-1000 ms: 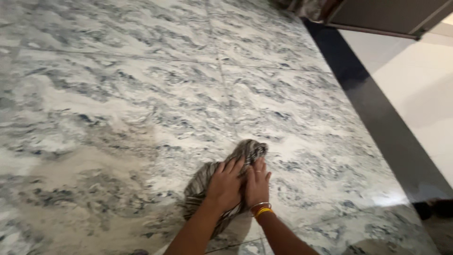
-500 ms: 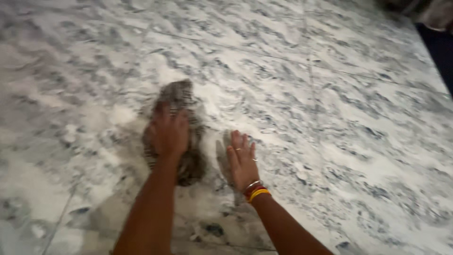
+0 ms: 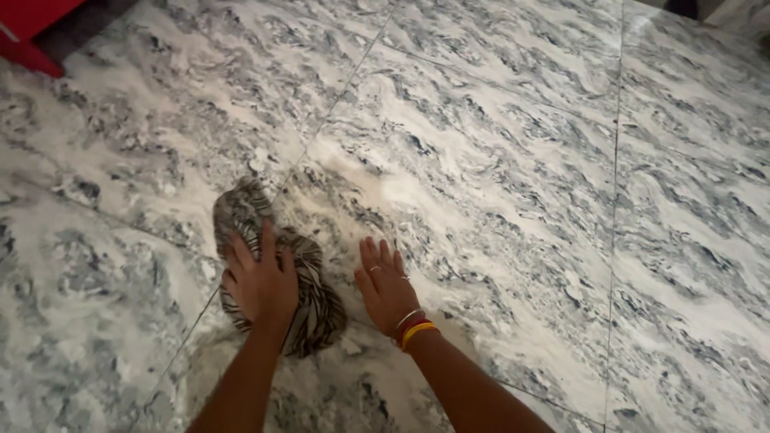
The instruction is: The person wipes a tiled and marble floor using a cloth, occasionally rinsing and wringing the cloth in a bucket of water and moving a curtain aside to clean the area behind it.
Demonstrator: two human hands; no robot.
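A striped grey and white cloth lies bunched on the grey-veined marble floor. My left hand presses flat on top of the cloth, fingers spread. My right hand rests palm down on the bare floor just right of the cloth, fingers apart, holding nothing. It wears rings, and bangles in silver, red and yellow circle the wrist.
A red object sits at the top left corner. Tile joints run across the floor, one passing under the cloth. A dark edge shows at the top right corner.
My left hand has slid the cloth left across the floor. My right hand came off the cloth and now lies flat on the tile. The view has swung left.
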